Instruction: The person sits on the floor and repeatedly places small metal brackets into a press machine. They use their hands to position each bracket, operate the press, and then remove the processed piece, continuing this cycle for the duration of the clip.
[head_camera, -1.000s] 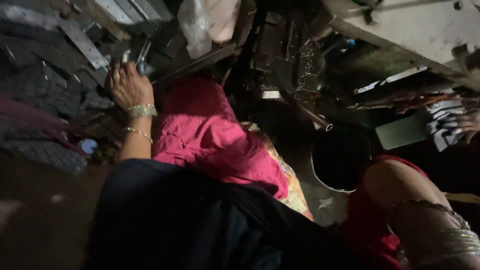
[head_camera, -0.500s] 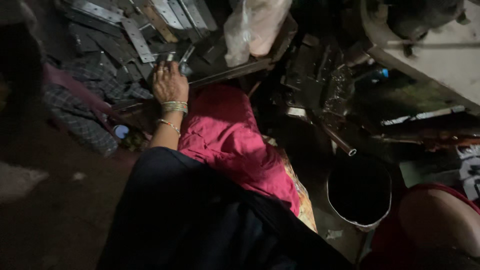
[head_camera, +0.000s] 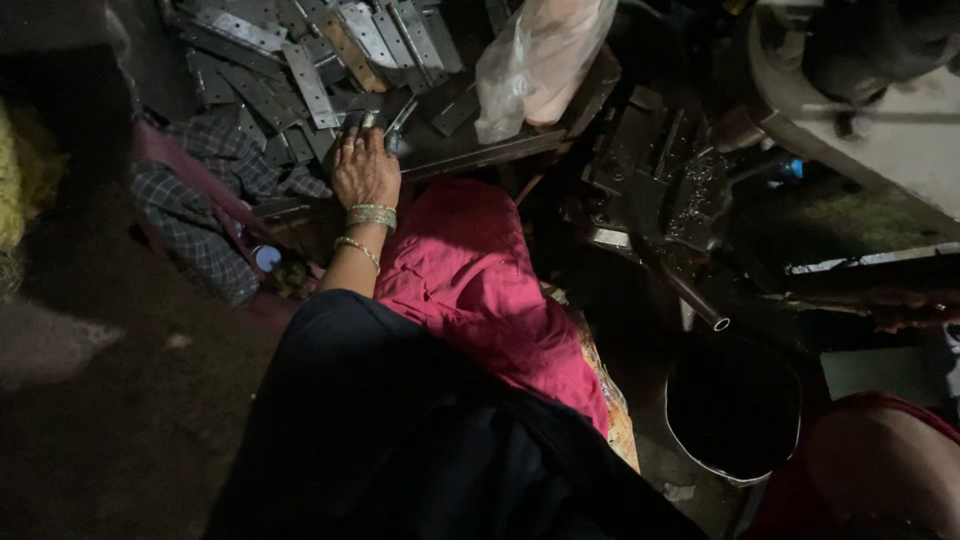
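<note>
My left hand, with bangles at the wrist, reaches forward into a heap of flat grey metal strips with holes in them. Its fingers curl down over a few short strips at the near edge of the heap. A pink cloth lies over my lap just right of the forearm. My right hand is out of view; only a red sleeve shows at the bottom right corner.
A clear plastic bag stands right of the heap. Dark machine parts and a pale machine body fill the upper right. A round black bucket sits at lower right. Checked cloth lies at left.
The view has swung left and down. My right hand, seen at the right edge a second ago, has left the picture. My left hand stays at the strip heap, fingers now curled.
</note>
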